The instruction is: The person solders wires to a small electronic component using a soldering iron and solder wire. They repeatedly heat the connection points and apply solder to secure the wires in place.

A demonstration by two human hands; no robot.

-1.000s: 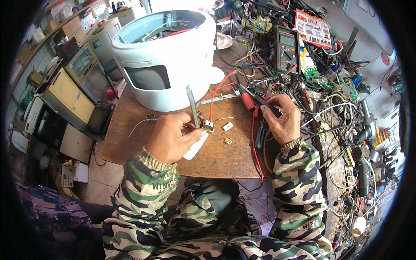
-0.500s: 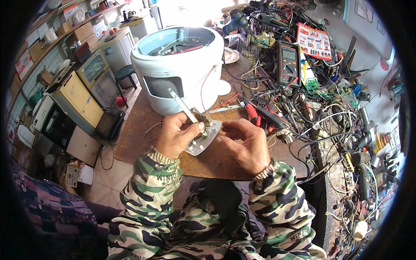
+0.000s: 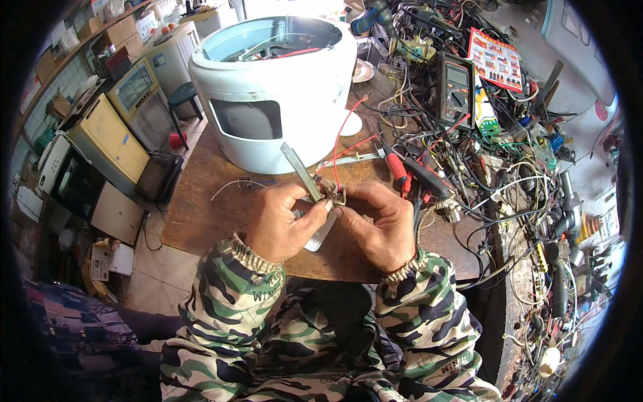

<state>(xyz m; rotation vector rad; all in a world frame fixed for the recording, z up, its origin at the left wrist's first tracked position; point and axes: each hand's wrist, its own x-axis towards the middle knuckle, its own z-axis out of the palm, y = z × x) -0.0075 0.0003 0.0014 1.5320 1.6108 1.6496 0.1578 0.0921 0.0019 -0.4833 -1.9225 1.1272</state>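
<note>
My left hand [image 3: 274, 221] is closed on a switch assembly with a long flat metal lever [image 3: 301, 171] and a pale plate [image 3: 323, 236] below. The lever slants up and to the left, past the index finger. At the assembly's right side, the thumb and index finger of my right hand [image 3: 382, 224] pinch its small metal mechanism [image 3: 340, 194]; the exact part under the fingertips is hidden. A red wire [image 3: 347, 127] rises from the mechanism. Just beyond my hands stands a round white appliance shell [image 3: 305, 114], open at the top, with a rectangular opening [image 3: 251, 119] in its side.
The wooden table [image 3: 201, 214] carries a thin loose wire [image 3: 231, 184] and a red-handled tool [image 3: 393, 164]. On the right, a multimeter [image 3: 457, 87], a printed leaflet [image 3: 495, 60] and tangled cables [image 3: 516, 181] are piled up. A dark stool [image 3: 181, 97] stands on the floor at left.
My right thumb and fingers have closed in on the metal mechanism. The assembly has turned, its lever swinging upright and its plate now mostly behind my hands. The view has shifted slightly.
</note>
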